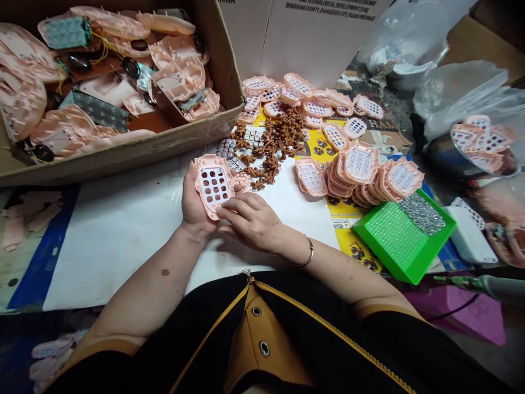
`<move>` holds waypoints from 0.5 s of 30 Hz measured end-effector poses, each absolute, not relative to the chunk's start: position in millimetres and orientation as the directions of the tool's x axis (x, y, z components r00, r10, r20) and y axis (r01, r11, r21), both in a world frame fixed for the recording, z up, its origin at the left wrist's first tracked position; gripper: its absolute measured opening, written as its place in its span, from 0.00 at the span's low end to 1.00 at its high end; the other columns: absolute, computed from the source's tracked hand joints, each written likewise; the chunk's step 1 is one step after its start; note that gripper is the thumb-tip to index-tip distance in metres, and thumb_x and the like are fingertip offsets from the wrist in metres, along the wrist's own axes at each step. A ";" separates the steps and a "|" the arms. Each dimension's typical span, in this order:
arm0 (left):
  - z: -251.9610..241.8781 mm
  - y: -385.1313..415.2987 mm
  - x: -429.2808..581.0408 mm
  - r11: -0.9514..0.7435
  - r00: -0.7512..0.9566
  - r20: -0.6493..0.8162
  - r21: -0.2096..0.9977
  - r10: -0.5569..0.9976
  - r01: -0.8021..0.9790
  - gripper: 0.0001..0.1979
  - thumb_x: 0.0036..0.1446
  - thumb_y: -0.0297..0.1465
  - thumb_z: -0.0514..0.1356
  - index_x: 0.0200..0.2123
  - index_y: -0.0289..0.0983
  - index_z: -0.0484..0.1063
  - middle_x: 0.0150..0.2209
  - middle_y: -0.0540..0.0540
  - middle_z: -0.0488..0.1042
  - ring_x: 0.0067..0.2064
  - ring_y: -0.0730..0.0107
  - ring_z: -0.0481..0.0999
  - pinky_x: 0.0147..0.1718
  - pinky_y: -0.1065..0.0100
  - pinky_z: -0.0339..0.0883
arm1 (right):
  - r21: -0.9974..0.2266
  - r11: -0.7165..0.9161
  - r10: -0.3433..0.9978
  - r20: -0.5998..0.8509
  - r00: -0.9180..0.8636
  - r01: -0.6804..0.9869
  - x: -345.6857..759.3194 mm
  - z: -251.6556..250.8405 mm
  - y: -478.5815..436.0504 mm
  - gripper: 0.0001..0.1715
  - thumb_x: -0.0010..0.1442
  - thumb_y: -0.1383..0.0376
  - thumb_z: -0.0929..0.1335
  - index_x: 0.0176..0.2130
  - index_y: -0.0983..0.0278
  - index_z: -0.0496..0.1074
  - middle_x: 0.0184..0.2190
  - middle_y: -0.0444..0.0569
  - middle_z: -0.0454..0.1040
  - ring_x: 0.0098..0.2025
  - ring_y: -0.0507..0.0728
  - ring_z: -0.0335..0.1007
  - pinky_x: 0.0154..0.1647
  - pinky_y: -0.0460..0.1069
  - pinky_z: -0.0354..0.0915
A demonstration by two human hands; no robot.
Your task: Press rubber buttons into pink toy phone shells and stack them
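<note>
My left hand (191, 205) is wrapped round a pink plastic casing half (214, 185), held tilted up over the white work surface. Its white inner panel has rows of rounded button holes, seen from the inside. At the lower right edge of that casing, my right hand (252, 221) has its fingers bent together on the rim. Whether a small part sits between those fingertips is hidden. Just behind the hands lie a pile of brown rubbery pieces (283, 137) and small white printed keys (254, 135). Small pink pieces (243, 180) show beside the casing.
A cardboard box (123, 158) of pink shells with wired parts stands at the left. Stacked pink casings (356, 164) are on the right, near a green tray (404, 235) of small metal screws. A metal bowl (443, 156) holds more casings. An electric screwdriver (492, 285) lies right.
</note>
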State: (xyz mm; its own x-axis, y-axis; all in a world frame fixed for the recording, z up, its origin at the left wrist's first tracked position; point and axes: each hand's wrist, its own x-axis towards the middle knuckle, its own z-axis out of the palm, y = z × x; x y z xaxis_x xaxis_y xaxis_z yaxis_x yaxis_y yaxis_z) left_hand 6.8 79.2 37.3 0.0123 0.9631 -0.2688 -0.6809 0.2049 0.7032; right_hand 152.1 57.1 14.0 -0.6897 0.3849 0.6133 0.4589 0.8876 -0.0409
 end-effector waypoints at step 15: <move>40.0 85.4 -7.8 0.124 -0.093 -0.264 0.698 0.960 -0.705 0.27 0.64 0.52 0.46 0.40 0.39 0.75 0.34 0.42 0.80 0.30 0.61 0.80 0.29 0.62 0.79 | -0.190 0.615 0.788 0.196 -0.584 0.766 215.0 23.5 124.7 0.16 0.68 0.63 0.64 0.50 0.64 0.77 0.47 0.59 0.75 0.48 0.62 0.67 0.51 0.57 0.62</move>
State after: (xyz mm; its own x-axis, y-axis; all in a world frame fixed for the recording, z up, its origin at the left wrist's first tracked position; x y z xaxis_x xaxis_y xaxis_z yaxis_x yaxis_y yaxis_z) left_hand -7.8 85.4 40.0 -0.0928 0.9602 -0.2636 -0.7050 0.1235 0.6983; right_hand 215.0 124.7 23.5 -0.5837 0.7879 0.1963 0.7657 0.6146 -0.1899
